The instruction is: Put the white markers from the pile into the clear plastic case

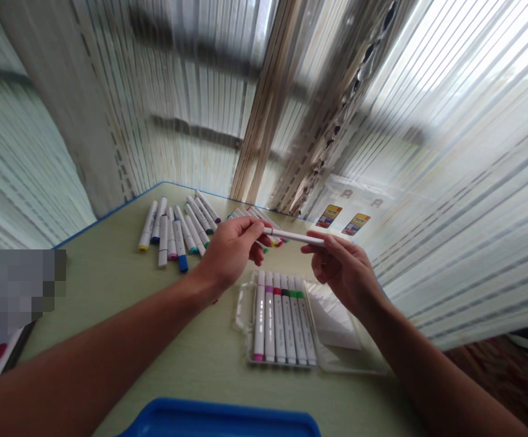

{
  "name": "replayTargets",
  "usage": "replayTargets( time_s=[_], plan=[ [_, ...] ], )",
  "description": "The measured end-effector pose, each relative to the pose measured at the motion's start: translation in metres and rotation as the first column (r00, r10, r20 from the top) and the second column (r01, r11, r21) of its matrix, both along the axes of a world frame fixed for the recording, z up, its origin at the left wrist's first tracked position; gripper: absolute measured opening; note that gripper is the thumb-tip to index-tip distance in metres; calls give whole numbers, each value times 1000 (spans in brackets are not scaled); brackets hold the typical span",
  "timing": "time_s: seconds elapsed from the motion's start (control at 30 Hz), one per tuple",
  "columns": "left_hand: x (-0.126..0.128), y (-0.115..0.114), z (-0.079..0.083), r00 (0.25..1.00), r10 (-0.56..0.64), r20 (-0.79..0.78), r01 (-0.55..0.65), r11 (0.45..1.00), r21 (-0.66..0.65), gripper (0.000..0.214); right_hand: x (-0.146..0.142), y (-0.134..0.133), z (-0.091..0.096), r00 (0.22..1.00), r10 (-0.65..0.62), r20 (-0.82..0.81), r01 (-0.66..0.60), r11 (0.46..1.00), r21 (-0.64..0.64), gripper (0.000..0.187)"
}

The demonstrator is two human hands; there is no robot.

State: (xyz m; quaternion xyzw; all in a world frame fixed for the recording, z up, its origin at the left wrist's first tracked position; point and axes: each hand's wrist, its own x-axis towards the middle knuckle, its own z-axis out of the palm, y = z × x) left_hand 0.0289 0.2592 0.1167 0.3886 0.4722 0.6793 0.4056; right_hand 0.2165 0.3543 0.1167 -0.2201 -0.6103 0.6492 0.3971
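Observation:
My left hand (232,249) pinches one end of a slim white felt-tip pen (298,237), close to a narrow reddish band. The pen's other end is between the fingers of my right hand (343,264), so it spans level between both hands above the table. Under them lies an open clear plastic case (249,328) with a row of white markers (286,328) showing pink, purple, red, black and green bands. The case's clear lid (350,358) is folded out to the right. Partly hidden behind my left hand are several slim coloured pens (273,218).
Several thick white markers (186,230) with coloured ends are spread on the green table (132,321) at the back left. A clear package (348,200) with yellow labels leans against the corrugated wall. At the front edge is a blue tray (227,409).

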Motion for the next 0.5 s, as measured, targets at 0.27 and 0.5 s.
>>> replayTargets(
  time_s=[0.27, 0.5],
  plan=[
    [1, -2, 1, 1000, -4, -5, 4, 999, 41, 22, 1, 2, 2, 999, 16, -29, -18, 998, -60, 23],
    [2, -4, 2, 998, -39, -51, 44, 993, 107, 24, 0, 5, 1, 998, -55, -30, 54, 997, -58, 17]
  ],
)
